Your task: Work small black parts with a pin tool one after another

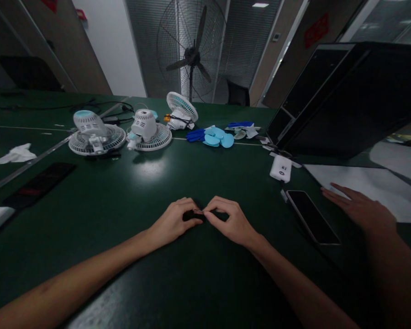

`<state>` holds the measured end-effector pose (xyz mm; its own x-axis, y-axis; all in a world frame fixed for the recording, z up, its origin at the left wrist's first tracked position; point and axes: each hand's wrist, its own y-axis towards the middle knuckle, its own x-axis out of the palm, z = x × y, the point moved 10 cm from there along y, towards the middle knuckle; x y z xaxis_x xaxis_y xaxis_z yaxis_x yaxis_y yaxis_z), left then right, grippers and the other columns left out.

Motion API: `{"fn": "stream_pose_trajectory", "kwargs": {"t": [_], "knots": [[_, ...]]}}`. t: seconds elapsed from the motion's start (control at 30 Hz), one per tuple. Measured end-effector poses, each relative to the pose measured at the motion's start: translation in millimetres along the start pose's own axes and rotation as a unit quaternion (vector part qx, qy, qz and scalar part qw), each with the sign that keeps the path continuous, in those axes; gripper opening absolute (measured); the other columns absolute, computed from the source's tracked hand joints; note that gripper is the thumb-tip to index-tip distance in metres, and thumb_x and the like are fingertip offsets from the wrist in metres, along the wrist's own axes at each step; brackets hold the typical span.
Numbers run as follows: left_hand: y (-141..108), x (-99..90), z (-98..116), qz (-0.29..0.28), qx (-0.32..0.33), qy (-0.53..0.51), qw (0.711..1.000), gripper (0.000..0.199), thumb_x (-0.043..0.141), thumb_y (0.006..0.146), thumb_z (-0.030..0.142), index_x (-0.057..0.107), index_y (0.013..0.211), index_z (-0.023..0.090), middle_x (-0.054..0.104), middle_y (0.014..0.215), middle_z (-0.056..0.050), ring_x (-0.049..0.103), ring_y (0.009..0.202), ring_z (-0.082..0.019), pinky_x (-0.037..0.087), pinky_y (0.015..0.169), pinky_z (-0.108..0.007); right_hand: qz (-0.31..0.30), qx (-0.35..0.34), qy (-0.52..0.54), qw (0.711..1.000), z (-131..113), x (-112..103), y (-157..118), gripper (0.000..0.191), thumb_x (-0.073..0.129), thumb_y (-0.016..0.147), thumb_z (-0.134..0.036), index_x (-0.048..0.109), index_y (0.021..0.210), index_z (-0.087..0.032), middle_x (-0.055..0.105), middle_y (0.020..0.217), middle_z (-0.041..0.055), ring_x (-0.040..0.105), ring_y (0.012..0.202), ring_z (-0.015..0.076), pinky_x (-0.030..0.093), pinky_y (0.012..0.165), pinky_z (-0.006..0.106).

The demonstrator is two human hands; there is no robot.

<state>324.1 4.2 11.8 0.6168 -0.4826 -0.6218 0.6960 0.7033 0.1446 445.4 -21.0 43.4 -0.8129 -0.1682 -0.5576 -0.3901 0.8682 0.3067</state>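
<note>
A small thin piece (198,211) is held up between the two hands, just above or against the bench (130,196); the contact below is not resolved. Its long axis is judged to run crosswise, from the left hand (174,219) to the right hand (231,219), so that one end is presented to each. Neither hand can be called the nearer: the piece is met by both, at the point where the fingertips almost touch.

On the right, thumb and forefinger are brought together in a pinch, and the near end of the piece is gripped there. On the left, the fingers are curved into a loop, the thumb being set lower and closer to the wearer than the forefinger; the piece is touched at the forefinger tip. Owing to dim light and small size, it cannot be told whether the left fingers are fully closed on it, nor what the piece is.

Beyond the hands, a light-blue fan blade (219,137) is laid beside a dark-blue glove (195,135), well apart from the piece. To the right a phone (313,217) is noted, and past it a co-worker's hand (363,208) is rested at a white sheet (373,183).
</note>
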Motion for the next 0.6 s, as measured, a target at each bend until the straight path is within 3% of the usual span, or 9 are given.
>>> {"fn": "stream_pose_trajectory", "kwargs": {"t": [0.1,0.23,0.43,0.53,0.6], "knots": [[2,-1.2,1,0.002,-0.001,0.008,1.000,0.011,0.070,0.094,0.030,0.071,0.099,0.020,0.067,0.100,-0.005,0.060,0.095,-0.021,0.046,0.085,-0.034,-0.004,-0.005,0.012,1.000,-5,3,2,0.011,0.062,0.099,-0.023,0.072,0.098,-0.019,0.070,0.095,0.0058,0.066,0.086,0.0189,0.052,0.077,0.032],[-1,-2.6,4,-0.011,-0.006,0.022,1.000,0.015,0.070,0.094,0.031,0.072,0.105,0.022,0.067,0.104,-0.005,0.060,0.097,-0.022,0.047,0.090,-0.036,0.012,0.015,-0.005,1.000,4,-8,-4,0.012,0.061,0.099,-0.025,0.071,0.096,-0.020,0.071,0.093,0.0058,0.066,0.086,0.0197,0.052,0.076,0.032],[-34,-3.3,5,-0.054,0.018,0.015,0.998,0.029,0.052,0.104,0.024,0.067,0.128,0.029,0.062,0.126,-0.007,0.057,0.118,-0.022,0.047,0.102,-0.036,0.022,0.036,-0.016,0.999,15,-22,-12,0.014,0.060,0.100,-0.026,0.071,0.094,-0.020,0.070,0.092,0.0052,0.066,0.085,0.0192,0.050,0.074,0.032],[-44,-27.9,-17,-0.042,0.006,0.029,0.999,0.032,0.047,0.105,0.027,0.068,0.128,0.029,0.063,0.127,-0.008,0.059,0.118,-0.022,0.048,0.103,-0.037,0.018,0.036,-0.002,0.999,16,-21,-12,0.013,0.060,0.100,-0.026,0.071,0.095,-0.020,0.070,0.093,0.0048,0.066,0.085,0.0186,0.051,0.075,0.032],[-44,-62.3,-45,-0.017,-0.026,0.053,0.998,0.031,0.050,0.103,0.034,0.071,0.124,0.028,0.065,0.125,-0.009,0.061,0.115,-0.024,0.049,0.103,-0.038,0.016,0.034,0.004,0.999,16,-20,-12,0.013,0.060,0.100,-0.025,0.071,0.096,-0.020,0.070,0.093,0.0047,0.066,0.086,0.0184,0.051,0.076,0.032]]}}
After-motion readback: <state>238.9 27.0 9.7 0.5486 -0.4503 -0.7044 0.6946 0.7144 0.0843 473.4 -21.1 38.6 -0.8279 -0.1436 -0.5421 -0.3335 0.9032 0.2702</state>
